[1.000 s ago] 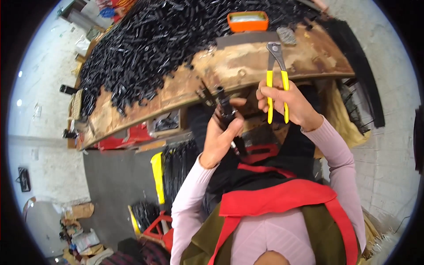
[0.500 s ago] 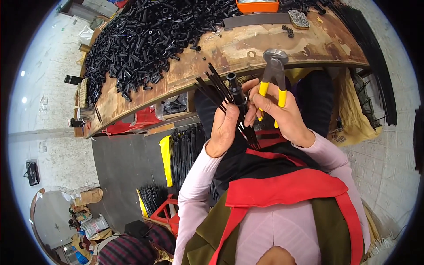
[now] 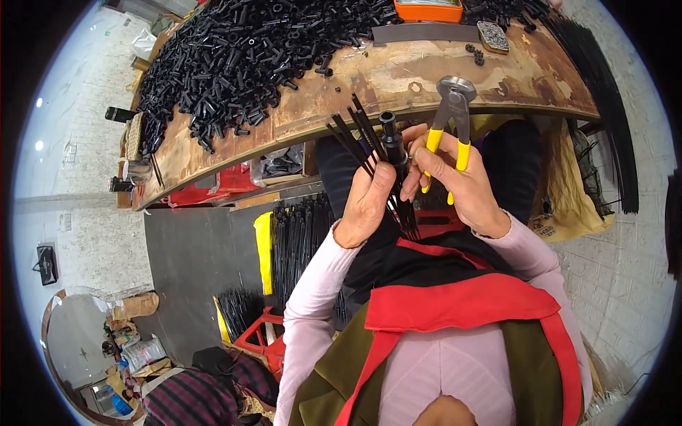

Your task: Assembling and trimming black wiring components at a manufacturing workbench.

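My left hand (image 3: 365, 204) is closed round a bundle of thin black rods (image 3: 349, 148), whose upper ends fan out above my thumb. Beside the rods stands a black stepped tube-shaped part (image 3: 390, 135), upright with its open end up. In my right hand (image 3: 463, 190) are end-cutting pliers (image 3: 453, 106) with yellow handles, jaws pointing up and away from me. Thumb and fingertips of that same hand pinch at the side of the black part; what lies between them is too small to make out. The lower rod ends hang over my lap.
A big heap of black tubular parts (image 3: 234, 64) covers the left of the wooden table (image 3: 419, 67). An orange box (image 3: 429, 10), a grey strip (image 3: 426, 34) and a speckled block (image 3: 493, 37) lie at the back. Long black rods (image 3: 604, 106) droop over the right edge.
Both hands, with the rods, the tube-shaped part and the pliers, sit slightly further right in the picture. Their grips look the same.
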The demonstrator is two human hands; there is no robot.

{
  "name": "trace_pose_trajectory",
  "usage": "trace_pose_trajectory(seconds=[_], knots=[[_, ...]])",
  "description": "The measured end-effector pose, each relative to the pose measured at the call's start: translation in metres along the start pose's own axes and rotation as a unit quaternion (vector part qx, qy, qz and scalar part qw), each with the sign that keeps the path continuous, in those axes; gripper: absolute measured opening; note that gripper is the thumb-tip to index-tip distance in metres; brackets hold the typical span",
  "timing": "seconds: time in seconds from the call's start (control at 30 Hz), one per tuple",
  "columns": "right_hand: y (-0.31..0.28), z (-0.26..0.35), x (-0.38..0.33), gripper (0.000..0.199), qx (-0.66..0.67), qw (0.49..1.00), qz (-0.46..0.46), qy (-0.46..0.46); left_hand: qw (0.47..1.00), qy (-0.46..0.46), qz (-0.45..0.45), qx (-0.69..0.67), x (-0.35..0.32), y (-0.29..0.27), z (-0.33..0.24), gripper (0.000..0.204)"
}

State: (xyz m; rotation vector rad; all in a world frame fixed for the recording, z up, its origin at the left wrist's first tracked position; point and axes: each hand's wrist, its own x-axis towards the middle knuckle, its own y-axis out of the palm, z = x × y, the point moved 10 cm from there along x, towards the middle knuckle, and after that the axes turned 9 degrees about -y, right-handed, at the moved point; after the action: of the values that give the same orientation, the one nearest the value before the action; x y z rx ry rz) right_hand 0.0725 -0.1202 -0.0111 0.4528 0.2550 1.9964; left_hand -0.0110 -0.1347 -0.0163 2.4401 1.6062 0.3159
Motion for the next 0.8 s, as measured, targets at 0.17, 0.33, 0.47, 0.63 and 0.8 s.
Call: trace_pose_trajectory(seconds=[0.17, 0.33, 0.47, 0.63, 0.8], knots=[[0.009, -0.001, -0.002, 0.022, -0.037, 0.999, 0.002, -0.021, 1.0, 0.007, 0.003, -0.001, -0.006, -0.003, -0.003, 0.08], [0.007, -0.007, -0.002, 0.017, -0.022, 0.997, -0.02, -0.077, 0.999, -0.01, -0.04, 0.01, -0.009, -0.011, 0.0, 0.096], [0.008, -0.014, 0.001, 0.017, 0.017, 0.998, -0.016, -0.054, 0.999, -0.003, -0.036, 0.004, -0.009, -0.013, -0.001, 0.096], [0.008, -0.013, 0.003, 0.02, -0.017, 0.999, -0.014, -0.05, 0.999, -0.002, -0.034, 0.008, -0.007, -0.015, 0.0, 0.096], [0.008, -0.016, 0.006, 0.017, -0.009, 0.999, -0.004, -0.048, 0.999, -0.009, -0.039, 0.006, -0.006, -0.018, 0.002, 0.097]])
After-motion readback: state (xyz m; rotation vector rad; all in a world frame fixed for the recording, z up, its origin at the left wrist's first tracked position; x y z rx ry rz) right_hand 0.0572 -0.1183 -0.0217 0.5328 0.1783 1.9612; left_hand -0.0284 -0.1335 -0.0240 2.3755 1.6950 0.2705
